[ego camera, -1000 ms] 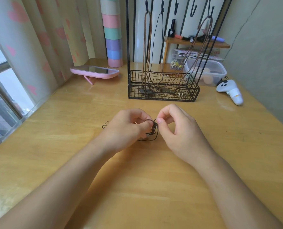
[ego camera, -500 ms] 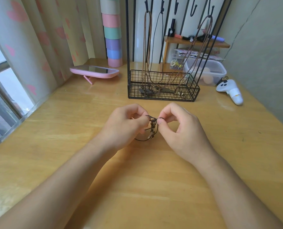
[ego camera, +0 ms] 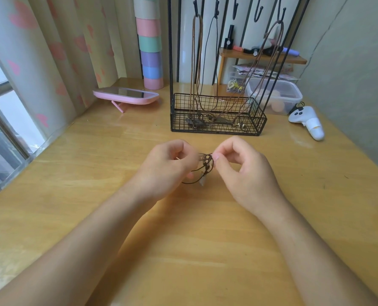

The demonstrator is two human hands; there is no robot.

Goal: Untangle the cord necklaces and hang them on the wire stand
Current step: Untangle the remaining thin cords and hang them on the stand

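Above the near middle of the wooden surface (ego camera: 95, 173), the left hand (ego camera: 168, 171) and right hand (ego camera: 247, 171) each pinch a tangled dark cord necklace (ego camera: 205, 166); the black wire stand (ego camera: 216, 120) sits farther back.

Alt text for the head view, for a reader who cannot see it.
The left hand and right hand pinch a tangled dark cord necklace between them over a wooden table. Behind stands a black wire stand with other necklaces hanging from its hooks, flanked by a pink mirror and a white controller.

Left hand (ego camera: 168, 167), right hand (ego camera: 244, 173): curled, pinching.
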